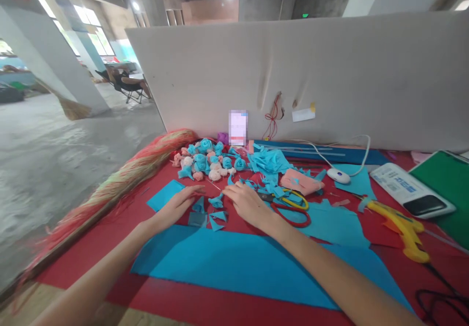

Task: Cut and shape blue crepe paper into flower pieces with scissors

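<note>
Both forearms are bare as far as they show, and so are the wrists and hands. The left forearm (102, 267) is slim and smooth in outline, widest toward the lower edge of the view and narrowing evenly to a slender wrist. The right forearm (322, 270) has the same long, tapering shape. The left hand (178, 203) is narrow, with thin fingers. The right hand (245, 200) has a rounded back, with a small dark spot (259, 206) toward the wrist. The fingernails are too small to make out.
</note>
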Available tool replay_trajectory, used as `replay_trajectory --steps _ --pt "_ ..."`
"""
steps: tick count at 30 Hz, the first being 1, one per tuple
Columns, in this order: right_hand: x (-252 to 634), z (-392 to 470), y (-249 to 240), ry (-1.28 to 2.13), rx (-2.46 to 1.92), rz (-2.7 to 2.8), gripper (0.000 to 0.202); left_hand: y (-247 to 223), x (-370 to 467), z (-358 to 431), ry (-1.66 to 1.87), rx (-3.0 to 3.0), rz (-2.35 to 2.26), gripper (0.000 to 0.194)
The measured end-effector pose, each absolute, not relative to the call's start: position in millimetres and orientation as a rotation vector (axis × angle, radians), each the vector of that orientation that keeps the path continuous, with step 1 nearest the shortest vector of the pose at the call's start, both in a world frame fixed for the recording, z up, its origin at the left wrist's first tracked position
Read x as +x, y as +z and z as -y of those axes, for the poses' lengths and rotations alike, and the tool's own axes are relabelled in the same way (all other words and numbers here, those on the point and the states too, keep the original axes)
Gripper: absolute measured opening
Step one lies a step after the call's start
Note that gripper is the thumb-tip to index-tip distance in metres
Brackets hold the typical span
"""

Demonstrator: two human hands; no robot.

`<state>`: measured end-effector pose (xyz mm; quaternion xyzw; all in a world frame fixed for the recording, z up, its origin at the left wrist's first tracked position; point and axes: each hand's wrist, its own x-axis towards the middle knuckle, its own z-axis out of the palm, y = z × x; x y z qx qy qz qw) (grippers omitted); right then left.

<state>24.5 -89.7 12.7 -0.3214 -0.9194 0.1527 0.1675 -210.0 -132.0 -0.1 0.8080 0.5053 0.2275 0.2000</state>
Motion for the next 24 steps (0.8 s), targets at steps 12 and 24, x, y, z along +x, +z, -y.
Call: replay_trajectory --steps 12,24 --pt "9 61 -8 1.192 -0.820 2.105 0.028 -4 -222 122 0.529 2.281 -1.237 0.039" --pt "21 81 -7 1.666 -0.908 1.616 0.019 2 -206 124 0.764 1.855 -1.313 0.024"
